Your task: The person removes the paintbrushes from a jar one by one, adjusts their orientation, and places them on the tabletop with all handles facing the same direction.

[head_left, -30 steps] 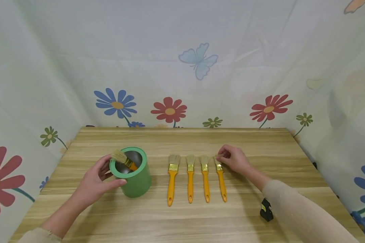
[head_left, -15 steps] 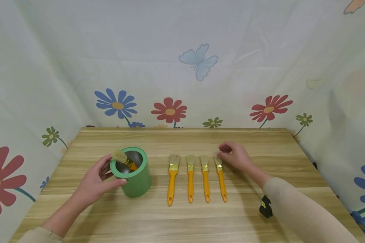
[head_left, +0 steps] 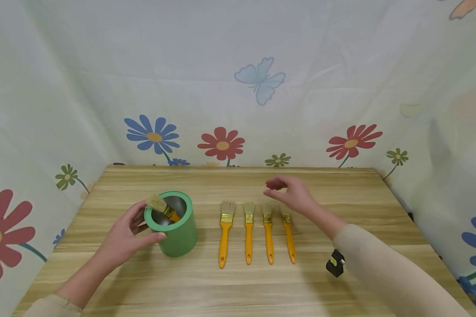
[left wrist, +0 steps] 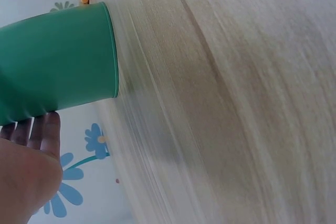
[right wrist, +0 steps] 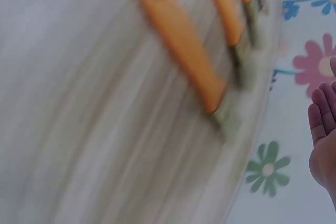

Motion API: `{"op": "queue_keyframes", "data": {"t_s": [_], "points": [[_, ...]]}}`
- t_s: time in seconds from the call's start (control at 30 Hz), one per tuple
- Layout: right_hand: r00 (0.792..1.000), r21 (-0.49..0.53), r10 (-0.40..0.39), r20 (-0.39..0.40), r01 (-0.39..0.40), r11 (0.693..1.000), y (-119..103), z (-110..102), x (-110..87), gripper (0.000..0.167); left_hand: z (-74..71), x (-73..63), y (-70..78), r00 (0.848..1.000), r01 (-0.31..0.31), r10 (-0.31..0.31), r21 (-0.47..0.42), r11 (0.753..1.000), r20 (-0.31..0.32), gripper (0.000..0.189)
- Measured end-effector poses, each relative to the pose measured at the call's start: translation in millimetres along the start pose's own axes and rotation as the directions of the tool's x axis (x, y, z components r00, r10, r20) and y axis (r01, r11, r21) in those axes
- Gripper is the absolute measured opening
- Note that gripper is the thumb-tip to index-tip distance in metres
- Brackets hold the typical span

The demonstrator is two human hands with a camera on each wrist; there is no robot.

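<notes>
A green can point(head_left: 180, 240) stands at the left of the table, and my left hand point(head_left: 123, 240) holds it from the left with thumb and fingers around its side. In the left wrist view, fingertips lie against the can's wall point(left wrist: 58, 61). A paintbrush point(head_left: 164, 208) leans inside the can, bristles up over the rim, its lower handle hidden. My right hand point(head_left: 291, 193) hovers above the bristle ends of the two rightmost brushes, fingers loosely bent and holding nothing. The rightmost paintbrush point(head_left: 289, 242) has its bristles partly hidden by that hand.
Several orange-handled paintbrushes lie in a row, bristles away from me, with the widest brush point(head_left: 223, 237) at the row's left end nearest the can. A black device point(head_left: 335, 264) sits at my right wrist. Flower-printed cloth point(head_left: 222, 105) hangs behind the wooden table point(head_left: 242, 290).
My right hand has let go of the rightmost paintbrush's bristles, risen and moved left. The brushes stay in place; my left hand stays on the can.
</notes>
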State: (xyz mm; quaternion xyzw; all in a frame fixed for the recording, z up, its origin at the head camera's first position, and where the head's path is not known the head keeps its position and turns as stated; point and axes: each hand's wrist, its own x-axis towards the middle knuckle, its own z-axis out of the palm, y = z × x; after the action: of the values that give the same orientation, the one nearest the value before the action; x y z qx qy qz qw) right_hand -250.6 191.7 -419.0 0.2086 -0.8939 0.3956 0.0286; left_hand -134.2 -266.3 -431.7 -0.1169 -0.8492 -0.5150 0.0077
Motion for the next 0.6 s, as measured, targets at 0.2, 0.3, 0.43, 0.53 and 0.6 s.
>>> {"op": "queue_keyframes", "data": {"t_s": [0.2, 0.3, 0.43, 0.53, 0.6], "points": [[0.999, 0.057, -0.047, 0.008, 0.046, 0.997, -25.3, 12.7, 14.8, 0.033, -0.1, 0.4, -1.8, 1.000, -0.009, 0.009, -0.007, 1.000, -0.002, 0.085], [0.998, 0.100, -0.064, 0.017, 0.062, 0.993, -38.2, 19.4, 21.0, 0.034, 0.0, 0.4, -2.2, 1.000, -0.006, 0.006, -0.007, 1.000, -0.003, 0.086], [0.994, 0.137, -0.106, 0.029, 0.101, 0.986, -54.9, 28.5, 28.5, 0.036, 0.2, 0.0, -1.4, 1.000, 0.005, -0.005, -0.001, 1.000, -0.002, 0.087], [0.991, 0.145, -0.126, 0.038, 0.119, 0.982, -67.1, 34.3, 33.8, 0.037, 0.3, 0.0, -1.1, 1.000, 0.004, -0.004, -0.002, 1.000, -0.001, 0.087], [0.989, 0.143, -0.141, 0.043, 0.134, 0.981, -74.8, 37.9, 37.4, 0.038, 0.4, 0.0, -1.0, 1.000, 0.002, -0.002, -0.004, 1.000, -0.001, 0.087]]}}
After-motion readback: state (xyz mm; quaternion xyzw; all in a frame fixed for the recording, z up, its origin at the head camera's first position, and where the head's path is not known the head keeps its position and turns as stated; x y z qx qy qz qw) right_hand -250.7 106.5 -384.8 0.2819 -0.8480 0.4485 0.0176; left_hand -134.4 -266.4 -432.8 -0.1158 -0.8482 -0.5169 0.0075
